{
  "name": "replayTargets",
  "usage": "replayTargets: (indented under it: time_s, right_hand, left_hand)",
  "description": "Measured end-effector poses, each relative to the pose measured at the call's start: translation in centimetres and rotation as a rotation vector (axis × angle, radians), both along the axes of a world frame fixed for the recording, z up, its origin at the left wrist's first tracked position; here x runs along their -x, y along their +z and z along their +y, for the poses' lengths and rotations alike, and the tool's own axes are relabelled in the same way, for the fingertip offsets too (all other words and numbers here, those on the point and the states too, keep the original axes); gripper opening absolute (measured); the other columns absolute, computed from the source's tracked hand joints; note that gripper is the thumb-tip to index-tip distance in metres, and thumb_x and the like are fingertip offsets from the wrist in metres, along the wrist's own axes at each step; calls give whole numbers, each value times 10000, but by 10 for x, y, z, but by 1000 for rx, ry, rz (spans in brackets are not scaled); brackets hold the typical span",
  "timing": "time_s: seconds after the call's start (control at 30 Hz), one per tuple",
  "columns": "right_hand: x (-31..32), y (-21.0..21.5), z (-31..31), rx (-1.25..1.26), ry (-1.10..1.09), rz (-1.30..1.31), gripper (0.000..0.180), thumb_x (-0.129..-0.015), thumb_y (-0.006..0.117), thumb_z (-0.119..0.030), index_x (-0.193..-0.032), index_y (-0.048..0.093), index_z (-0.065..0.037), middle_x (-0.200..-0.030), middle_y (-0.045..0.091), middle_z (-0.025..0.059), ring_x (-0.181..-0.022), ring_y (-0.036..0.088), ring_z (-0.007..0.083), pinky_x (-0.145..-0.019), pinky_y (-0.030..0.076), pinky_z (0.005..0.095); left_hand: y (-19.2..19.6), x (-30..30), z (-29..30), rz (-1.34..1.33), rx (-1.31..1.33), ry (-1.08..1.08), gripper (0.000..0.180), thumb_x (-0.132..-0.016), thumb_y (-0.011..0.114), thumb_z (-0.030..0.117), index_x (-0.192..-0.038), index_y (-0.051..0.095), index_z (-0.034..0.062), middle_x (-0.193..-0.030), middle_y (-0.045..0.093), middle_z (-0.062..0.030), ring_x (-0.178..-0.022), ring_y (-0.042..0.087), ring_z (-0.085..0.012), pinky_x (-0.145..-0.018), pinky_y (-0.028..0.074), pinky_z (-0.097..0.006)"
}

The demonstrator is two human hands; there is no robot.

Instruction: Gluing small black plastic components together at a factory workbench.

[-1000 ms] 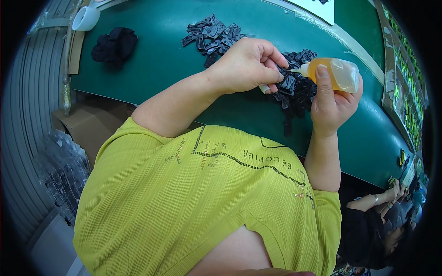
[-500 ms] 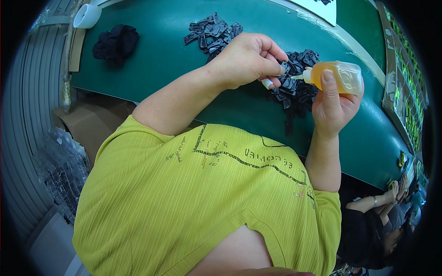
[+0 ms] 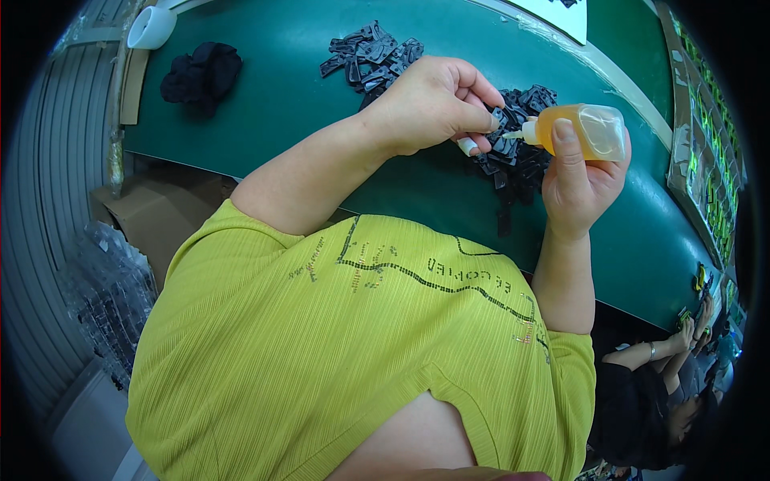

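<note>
Barely anything has been shifted since a moment ago: the bottle (image 3: 589, 132) has been nudged a bit closer to the left hand (image 3: 429, 104). It's gripped sideways in the right hand (image 3: 577, 180), thumb pressed on its side, nozzle touching a small black part (image 3: 499, 120) pinched in the left hand's fingertips. Two heaps of black parts (image 3: 370, 58) are spread on the green desk (image 3: 265, 104), plus a black cloth (image 3: 200, 70).

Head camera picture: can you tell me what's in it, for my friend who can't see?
A person's right hand holds a small clear plastic squeeze bottle of orange liquid, nozzle pointing at a small part pinched in the left hand. Below lie piles of small black plastic parts on a green table. The person wears a yellow-green top.
</note>
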State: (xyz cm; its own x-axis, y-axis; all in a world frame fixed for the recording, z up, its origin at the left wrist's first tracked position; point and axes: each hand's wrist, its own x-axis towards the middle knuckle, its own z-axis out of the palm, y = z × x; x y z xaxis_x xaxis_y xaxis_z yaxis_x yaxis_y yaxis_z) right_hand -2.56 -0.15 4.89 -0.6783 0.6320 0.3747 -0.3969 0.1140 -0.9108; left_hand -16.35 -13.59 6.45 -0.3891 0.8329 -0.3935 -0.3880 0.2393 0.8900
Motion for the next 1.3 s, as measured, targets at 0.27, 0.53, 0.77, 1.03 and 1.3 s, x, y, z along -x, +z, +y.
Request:
replayTargets:
  time_s: [0.27, 0.53, 0.77, 1.03, 1.3]
  right_hand:
    - [4, 6, 13, -8, -39, 60, 233, -834, 667, -24, -1025, 536, 1, -917, 609, 74, -825, 604, 132, -736, 505, 269]
    - [-8, 9, 23, 309, -124, 89, 198, -894, 594, -110, -1056, 525, -19, -917, 611, 111, -765, 626, 195, -607, 538, 314]
    - [-3, 12, 23, 295, -89, 92, 189, -892, 592, -100, -1046, 518, -19, -918, 613, 114, -755, 626, 192, -602, 544, 312]
    - [-2, 9, 23, 297, -85, 85, 178, -888, 591, -85, -1036, 521, -16, -920, 613, 110, -766, 634, 195, -606, 550, 307]
    - [0, 5, 21, 285, -87, 91, 206, -882, 611, -93, -1045, 513, -14, -934, 609, 100, -775, 636, 195, -600, 553, 308]
  left_hand:
    - [0, 6, -1, 18, -32, 13, 248, -799, 652, 15, -1025, 583, -59, -763, 651, -93, -630, 665, -148, -583, 536, -222]
    - [-4, 93, 24, 615, 28, 280, 280, -799, 622, -2, -1062, 576, -86, -776, 648, -116, -665, 651, -147, -595, 523, -256]
    - [-15, 162, 56, 820, 261, 313, 182, -711, 702, 183, -727, 678, 4, -701, 664, -158, -654, 656, -230, -621, 505, -347]
    - [12, 95, 9, 1114, 269, -313, 333, -701, 775, 216, -923, 653, -1, -782, 642, -84, -717, 627, -191, -646, 507, -327]
    - [8, 69, -1, 1248, 318, -235, 192, -721, 718, 168, -851, 661, 39, -793, 650, -88, -739, 620, -229, -676, 495, -351]
